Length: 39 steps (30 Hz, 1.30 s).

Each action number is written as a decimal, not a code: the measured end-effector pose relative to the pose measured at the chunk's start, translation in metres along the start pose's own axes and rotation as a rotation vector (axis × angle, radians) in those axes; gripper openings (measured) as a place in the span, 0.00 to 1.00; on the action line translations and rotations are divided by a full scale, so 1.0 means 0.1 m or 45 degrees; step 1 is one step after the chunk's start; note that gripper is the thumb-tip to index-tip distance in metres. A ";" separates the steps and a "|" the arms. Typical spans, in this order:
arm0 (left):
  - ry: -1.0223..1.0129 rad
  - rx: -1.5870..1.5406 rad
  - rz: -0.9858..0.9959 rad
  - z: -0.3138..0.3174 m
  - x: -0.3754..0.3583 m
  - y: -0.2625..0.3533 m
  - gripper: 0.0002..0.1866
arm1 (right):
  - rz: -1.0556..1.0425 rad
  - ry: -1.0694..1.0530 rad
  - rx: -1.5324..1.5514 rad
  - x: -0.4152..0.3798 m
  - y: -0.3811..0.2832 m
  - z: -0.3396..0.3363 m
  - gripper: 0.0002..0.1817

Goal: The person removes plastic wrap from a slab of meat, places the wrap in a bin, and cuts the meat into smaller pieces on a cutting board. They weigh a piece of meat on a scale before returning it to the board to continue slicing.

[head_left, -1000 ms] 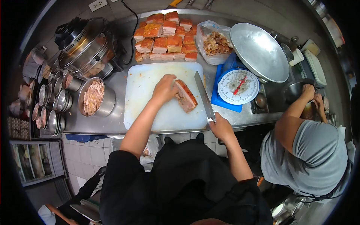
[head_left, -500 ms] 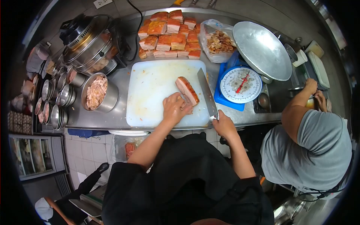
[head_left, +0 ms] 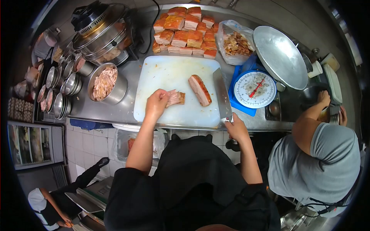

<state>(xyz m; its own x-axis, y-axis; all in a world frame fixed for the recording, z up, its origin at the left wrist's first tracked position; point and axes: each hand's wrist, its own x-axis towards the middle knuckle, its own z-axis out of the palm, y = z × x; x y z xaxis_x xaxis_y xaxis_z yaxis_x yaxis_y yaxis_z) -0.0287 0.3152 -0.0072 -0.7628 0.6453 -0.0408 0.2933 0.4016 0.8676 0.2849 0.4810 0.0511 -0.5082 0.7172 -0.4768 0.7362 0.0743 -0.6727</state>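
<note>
My left hand (head_left: 156, 103) is over the left half of the white cutting board (head_left: 158, 71). Its fingers are closed on the end of some pork belly slices (head_left: 176, 98), which lie on the board. A larger strip of pork belly (head_left: 200, 90) with browned skin lies by itself to the right, touched by neither hand. In my right hand (head_left: 237, 129) is the handle of a cleaver (head_left: 221, 92). Its broad blade points away from me along the board's right edge, apart from the meat.
Roasted pork belly blocks (head_left: 180, 38) are piled behind the board, beside a plastic bag (head_left: 236, 43) of browned scraps. A blue scale (head_left: 254, 89) stands right, a steel pot of meat (head_left: 107, 82) left. A co-worker in grey (head_left: 316, 158) works at the right.
My left hand has moved left with the pork slices, away from the larger strip. The cleaver's blade has turned to show more of its flat side. The view has shifted slightly.
</note>
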 end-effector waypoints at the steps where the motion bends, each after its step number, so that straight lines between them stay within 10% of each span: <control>1: -0.013 0.186 -0.046 -0.11 0.02 -0.08 0.15 | 0.018 -0.001 -0.002 -0.02 0.00 -0.02 0.18; 5: 0.391 0.698 0.327 -0.27 -0.08 -0.26 0.17 | -0.152 0.101 -0.114 -0.06 0.09 0.01 0.18; 18: -0.043 0.708 0.541 0.38 -0.12 0.07 0.31 | -0.438 -0.070 -0.596 0.19 -0.53 0.52 0.21; 30: -0.248 0.468 0.104 0.44 0.28 0.10 0.18 | -0.283 -0.235 -0.500 0.25 -0.50 0.47 0.23; 39: -0.160 0.183 0.222 0.22 0.15 0.04 0.10 | -0.303 -0.194 -0.487 0.23 -0.45 0.49 0.23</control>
<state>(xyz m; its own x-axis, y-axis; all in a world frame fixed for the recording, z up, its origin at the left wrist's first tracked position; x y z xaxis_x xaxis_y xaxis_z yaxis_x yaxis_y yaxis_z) -0.0262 0.3411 -0.0153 -0.6186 0.7849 0.0346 0.5002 0.3595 0.7878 0.2176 0.4605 0.0426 -0.7217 0.5413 -0.4315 0.6883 0.4947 -0.5306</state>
